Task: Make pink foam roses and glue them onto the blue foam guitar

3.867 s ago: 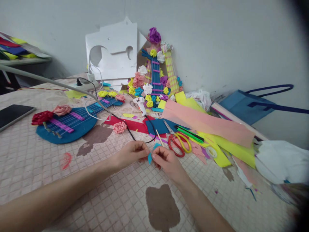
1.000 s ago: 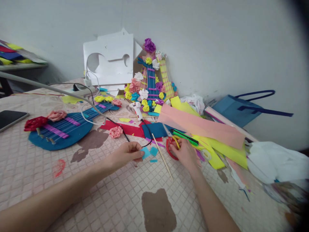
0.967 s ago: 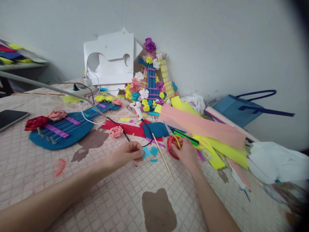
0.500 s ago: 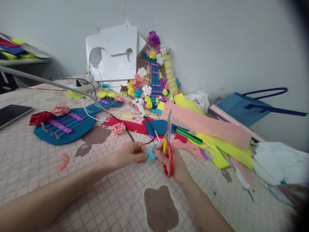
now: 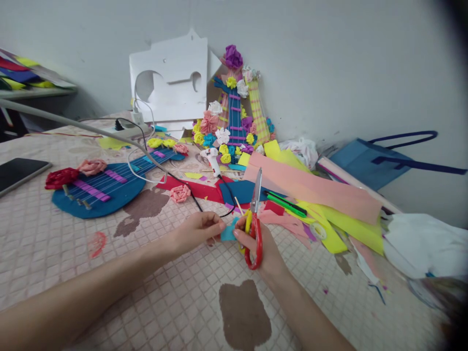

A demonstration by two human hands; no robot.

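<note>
Between my two hands is a small piece of light-blue paper (image 5: pixel 228 233). The fingertips of my left hand (image 5: pixel 201 230) pinch its left edge. My right hand (image 5: pixel 265 246) holds a pair of scissors (image 5: pixel 257 195) with red and yellow handles, blades pointing up and away. The thumb and a finger of that hand also grip the right side of the blue paper. Beyond my hands lie a pink paper flower (image 5: pixel 180 194) and a white glue gun (image 5: pixel 211 161). A blue guitar shape (image 5: pixel 98 190) with strings and paper flowers rests to the left.
Decorated guitar shapes (image 5: pixel 236 117) lean on the wall beside white cut-out board (image 5: pixel 170 83). Coloured paper strips (image 5: pixel 310 185) and a green cutter knife (image 5: pixel 285 204) lie right of centre. A phone (image 5: pixel 22 174) is far left, a blue bag (image 5: pixel 369 163) at right. Cables cross the table.
My left fingertips have shifted slightly on the blue paper, and its angle differs a little. The scissors stay in my right hand, barely moved.
</note>
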